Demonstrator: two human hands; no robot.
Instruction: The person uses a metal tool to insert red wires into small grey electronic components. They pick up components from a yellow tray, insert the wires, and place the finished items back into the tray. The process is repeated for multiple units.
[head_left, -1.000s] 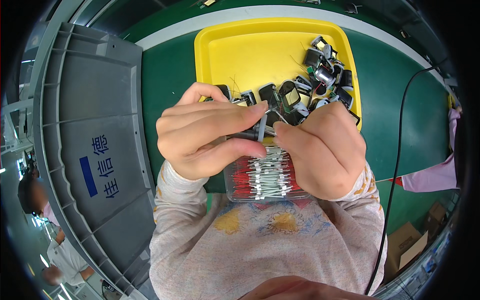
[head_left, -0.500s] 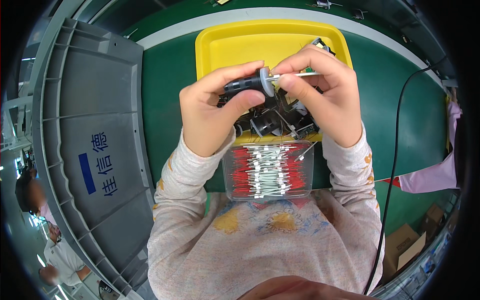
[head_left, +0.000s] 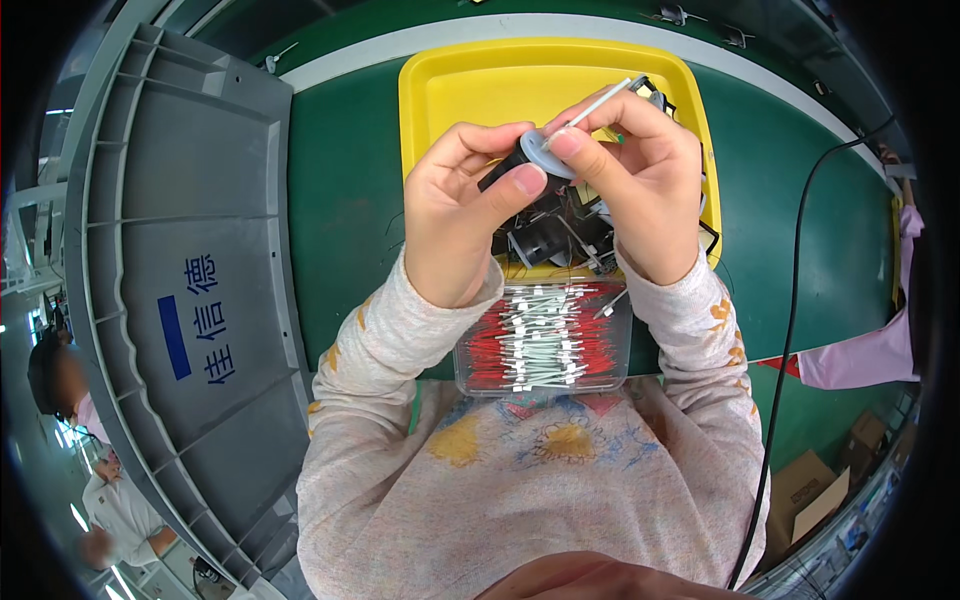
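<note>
My left hand point(head_left: 455, 215) is closed around a black cylindrical part point(head_left: 502, 168), tilted up toward the right over the yellow tray. A pale grey disc point(head_left: 537, 150) caps its upper end. Between thumb and fingers, my right hand point(head_left: 650, 175) pinches a thin white rod point(head_left: 605, 100) near its lower end, against the disc. Whether that rod enters the disc is hidden by my fingertips. Below the hands, more black parts point(head_left: 540, 240) with thin wires lie in the yellow tray point(head_left: 500, 85).
A clear plastic box point(head_left: 545, 390) close to me holds many red-and-white thin pieces point(head_left: 540, 335). At left stands a large grey plastic crate point(head_left: 190, 230). A black cable point(head_left: 790, 330) runs down the right side, near an open cardboard box point(head_left: 805, 490). Other people are at the edges.
The black part has turned so its disc faces more upward. The rod has swung from nearly level to slanting up right. My left hand has shifted right, closer to the right hand.
</note>
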